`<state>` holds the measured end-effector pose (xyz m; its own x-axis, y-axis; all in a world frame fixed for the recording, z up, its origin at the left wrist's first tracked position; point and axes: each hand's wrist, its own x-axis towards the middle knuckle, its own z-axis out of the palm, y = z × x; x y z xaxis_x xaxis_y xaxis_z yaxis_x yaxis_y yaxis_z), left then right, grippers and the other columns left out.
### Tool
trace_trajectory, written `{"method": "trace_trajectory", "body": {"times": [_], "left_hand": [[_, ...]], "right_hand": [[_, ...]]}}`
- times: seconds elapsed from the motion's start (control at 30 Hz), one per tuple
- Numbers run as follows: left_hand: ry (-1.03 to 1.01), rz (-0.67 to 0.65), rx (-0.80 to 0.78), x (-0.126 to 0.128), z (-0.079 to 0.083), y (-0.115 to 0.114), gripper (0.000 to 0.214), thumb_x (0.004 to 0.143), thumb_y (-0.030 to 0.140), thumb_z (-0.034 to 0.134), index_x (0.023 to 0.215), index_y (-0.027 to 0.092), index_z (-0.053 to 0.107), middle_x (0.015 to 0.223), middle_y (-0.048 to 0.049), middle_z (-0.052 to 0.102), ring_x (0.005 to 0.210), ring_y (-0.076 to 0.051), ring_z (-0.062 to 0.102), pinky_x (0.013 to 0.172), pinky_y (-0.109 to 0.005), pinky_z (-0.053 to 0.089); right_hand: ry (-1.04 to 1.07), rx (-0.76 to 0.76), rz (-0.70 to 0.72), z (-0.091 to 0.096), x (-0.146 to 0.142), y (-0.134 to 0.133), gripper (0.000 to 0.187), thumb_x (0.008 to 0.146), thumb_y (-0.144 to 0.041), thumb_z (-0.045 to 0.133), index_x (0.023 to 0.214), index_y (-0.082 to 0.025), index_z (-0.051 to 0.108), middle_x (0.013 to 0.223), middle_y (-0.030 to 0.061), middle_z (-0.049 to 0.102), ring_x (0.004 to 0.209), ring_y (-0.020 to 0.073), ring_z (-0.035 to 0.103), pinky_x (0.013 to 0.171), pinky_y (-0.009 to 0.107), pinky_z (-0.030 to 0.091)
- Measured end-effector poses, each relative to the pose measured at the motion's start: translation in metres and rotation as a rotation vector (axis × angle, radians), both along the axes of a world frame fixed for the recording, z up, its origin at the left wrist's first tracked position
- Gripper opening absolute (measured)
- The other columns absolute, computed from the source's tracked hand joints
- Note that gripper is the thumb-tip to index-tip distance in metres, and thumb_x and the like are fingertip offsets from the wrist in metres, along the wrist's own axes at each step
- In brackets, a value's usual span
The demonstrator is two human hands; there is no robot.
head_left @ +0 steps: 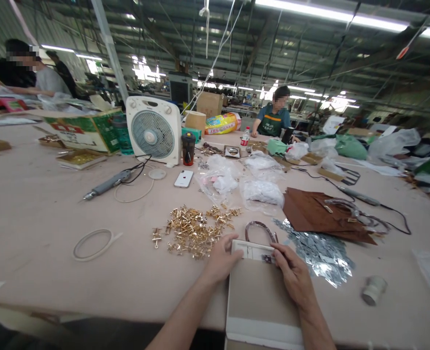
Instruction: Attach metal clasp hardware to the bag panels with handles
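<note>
A beige bag panel (262,289) with a whitish strip across its far end lies in front of me, reaching past the table's near edge. A brown curved bag handle (259,226) stands up behind that end. My left hand (220,257) grips the panel's far left corner, thumb on top. On the far right corner, my right hand (292,273) is closed with its thumb and fingers at the edge. A small dark patch (267,259) shows on the strip between the hands. Gold metal fittings (191,231) lie heaped beyond my left hand; flat silver plates (322,253) spread beyond my right.
Brown bag pieces (310,211) with wrapped handles lie at right, near a roll (374,290). Farther back are plastic bags (261,194), a phone (184,178), a fan (154,129) and a corded grey screwdriver (107,184). A tape ring (93,244) lies left. A co-worker (273,116) sits across.
</note>
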<state>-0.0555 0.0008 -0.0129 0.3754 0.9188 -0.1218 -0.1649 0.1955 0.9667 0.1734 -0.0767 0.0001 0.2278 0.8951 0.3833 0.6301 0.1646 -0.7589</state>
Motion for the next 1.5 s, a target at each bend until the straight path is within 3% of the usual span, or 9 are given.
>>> {"method": "trace_trajectory", "body": {"times": [0.2,0.37,0.5,0.67,1.0,1.13,1.27,1.37,1.5], "left_hand": [[-0.275,-0.148,-0.160,-0.008,0.008,-0.005,0.055,0.072,0.037,0.091,0.117,0.011,0.073,0.109,-0.0161,0.080,0.099,-0.028,0.076,0.091,-0.037,0.057],[-0.265,-0.082,-0.191,-0.007,0.011,-0.007,0.058,0.063,0.038,0.096,0.111,0.011,0.076,0.100,-0.0145,0.081,0.090,-0.027,0.075,0.088,-0.037,0.056],[-0.215,-0.021,-0.176,-0.003,0.014,-0.011,0.049,0.065,0.037,0.091,0.105,0.011,0.078,0.095,-0.0112,0.080,0.087,-0.025,0.073,0.082,-0.033,0.054],[-0.182,-0.141,-0.316,-0.005,0.018,-0.008,0.039,0.067,0.042,0.086,0.091,0.012,0.077,0.087,-0.0087,0.078,0.079,-0.020,0.070,0.074,-0.029,0.052],[-0.191,-0.367,-0.410,-0.023,0.034,0.001,0.037,0.072,0.035,0.089,0.099,0.016,0.074,0.105,-0.0101,0.078,0.095,-0.021,0.074,0.088,-0.032,0.059],[-0.249,-0.336,-0.433,-0.024,0.031,-0.003,0.041,0.072,0.032,0.091,0.106,0.018,0.074,0.111,-0.0099,0.077,0.096,-0.020,0.074,0.086,-0.030,0.059],[-0.311,-0.304,-0.430,-0.021,0.029,-0.010,0.044,0.077,0.036,0.089,0.113,0.019,0.073,0.114,-0.0109,0.077,0.095,-0.020,0.074,0.085,-0.029,0.059],[-0.339,-0.310,-0.419,-0.021,0.029,-0.012,0.046,0.077,0.037,0.090,0.115,0.018,0.073,0.111,-0.0114,0.078,0.091,-0.019,0.075,0.083,-0.029,0.059],[-0.381,-0.299,-0.424,-0.023,0.029,-0.010,0.049,0.075,0.038,0.091,0.116,0.018,0.072,0.108,-0.0117,0.078,0.087,-0.020,0.074,0.080,-0.029,0.058]], "right_hand": [[-0.020,-0.007,-0.005,-0.005,0.003,0.001,0.037,0.102,-0.051,0.056,0.115,-0.022,0.076,0.103,0.0069,0.075,0.090,0.0241,0.070,0.082,0.033,0.056],[-0.033,0.003,0.002,-0.006,0.003,0.002,0.036,0.102,-0.050,0.056,0.114,-0.023,0.076,0.109,0.0074,0.076,0.099,0.0251,0.070,0.090,0.035,0.055],[-0.056,0.030,-0.001,-0.005,0.001,0.002,0.037,0.101,-0.052,0.057,0.113,-0.022,0.076,0.106,0.0076,0.076,0.096,0.0251,0.071,0.086,0.034,0.056],[-0.067,0.033,-0.020,-0.004,0.000,0.002,0.038,0.101,-0.052,0.058,0.115,-0.022,0.076,0.103,0.0073,0.076,0.090,0.0246,0.071,0.085,0.035,0.058],[-0.038,0.017,-0.043,-0.010,0.003,0.002,0.036,0.102,-0.051,0.057,0.116,-0.023,0.076,0.111,0.0074,0.076,0.098,0.0256,0.070,0.089,0.037,0.057],[-0.048,0.054,-0.037,-0.008,0.002,0.001,0.034,0.102,-0.049,0.058,0.115,-0.023,0.075,0.106,0.0076,0.075,0.094,0.0257,0.071,0.086,0.038,0.058],[-0.154,0.218,-0.019,0.004,-0.010,0.000,0.024,0.100,-0.039,0.061,0.114,-0.025,0.074,0.107,0.0098,0.073,0.096,0.0270,0.070,0.087,0.042,0.058],[-0.238,0.253,0.049,0.012,-0.031,0.000,0.030,0.100,-0.035,0.062,0.127,-0.027,0.070,0.122,0.0124,0.070,0.111,0.0300,0.067,0.097,0.048,0.057],[-0.328,0.173,0.163,0.009,-0.053,0.005,0.051,0.099,-0.036,0.064,0.149,-0.031,0.056,0.148,0.0111,0.057,0.138,0.0333,0.054,0.115,0.056,0.046]]}}
